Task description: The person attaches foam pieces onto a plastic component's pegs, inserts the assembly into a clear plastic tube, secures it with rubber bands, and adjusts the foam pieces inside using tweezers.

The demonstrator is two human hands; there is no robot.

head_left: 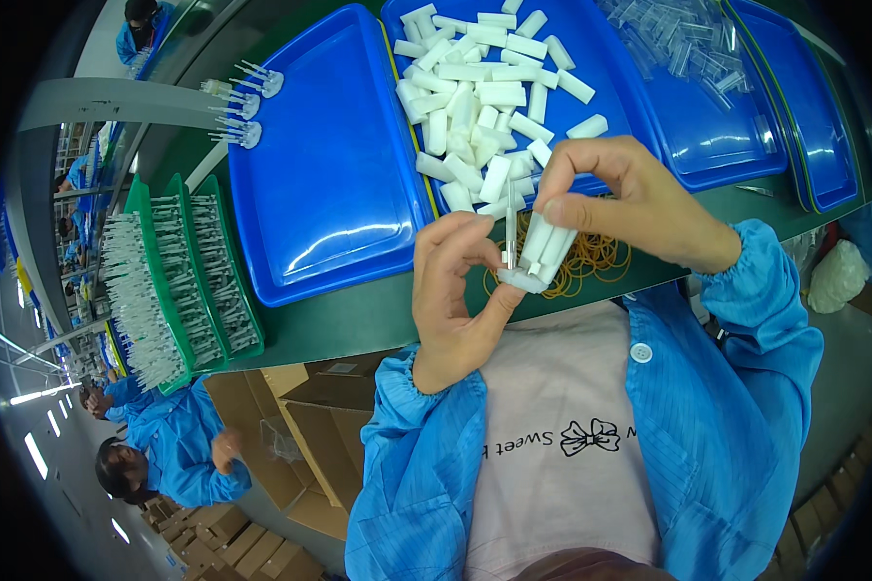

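Between the fingertips of my left hand [460, 300] is a small translucent plastic base [524, 281]. A thin clear rod [511, 228] stands up from it. White sponge-like blocks [550, 247] stand upright on the base, pinched at their upper end by the thumb and fingers of my right hand [625, 198]. How the blocks join the base is partly hidden by my fingers. Just behind both hands lies a heap of tan rubber bands [591, 259]. Beyond them a pile of similar loose white blocks [484, 92] fills a blue tray [601, 160].
To the left, another blue tray [325, 174] has several pronged pieces [240, 134] at its edge. Green racks [225, 281] hold many thin-pronged parts. Clear plastic pieces [683, 48] lie in a tray at far right. A cardboard box [305, 436] and a co-worker [179, 445] are at lower left.
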